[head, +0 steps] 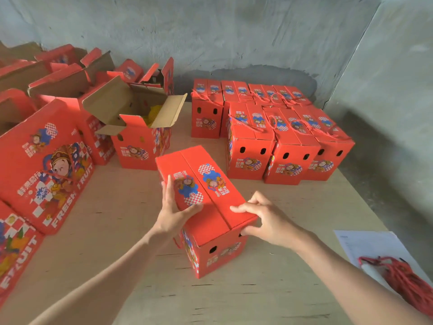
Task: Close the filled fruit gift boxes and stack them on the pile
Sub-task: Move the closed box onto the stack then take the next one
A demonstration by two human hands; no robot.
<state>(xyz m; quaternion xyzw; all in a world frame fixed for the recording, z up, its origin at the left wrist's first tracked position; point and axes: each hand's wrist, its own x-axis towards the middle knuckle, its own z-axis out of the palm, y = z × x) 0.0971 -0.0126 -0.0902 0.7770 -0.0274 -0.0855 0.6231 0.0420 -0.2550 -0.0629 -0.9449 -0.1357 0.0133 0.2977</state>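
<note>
Sitting mid-bench at an angle: one gift box (206, 207), both top flaps down, seam closed, near end facing the camera. Left hand (174, 212) is lying flat on the left flap, fingers straight along the box edge, thumb across the top, pressing without gripping. Right hand (264, 219) is pinching the near right corner of the lid: index finger on top, thumb against the end wall, other fingers curled.

Pile of closed boxes (281, 137) is standing in two rows at the far right, well apart from the hands, with red cord handles lying on top. Open box (140, 127) with yellow fruit inside is standing far left of centre, with more boxes (46, 165) lying beside it.

Plywood bench (117, 231) is showing bare, scuffed grain. Paper sheet (365, 242) and a bundle of red cords (398, 275) are lying at the near right edge. Rough grey plaster wall (234, 31) is running behind, with a darker patch behind the pile.
</note>
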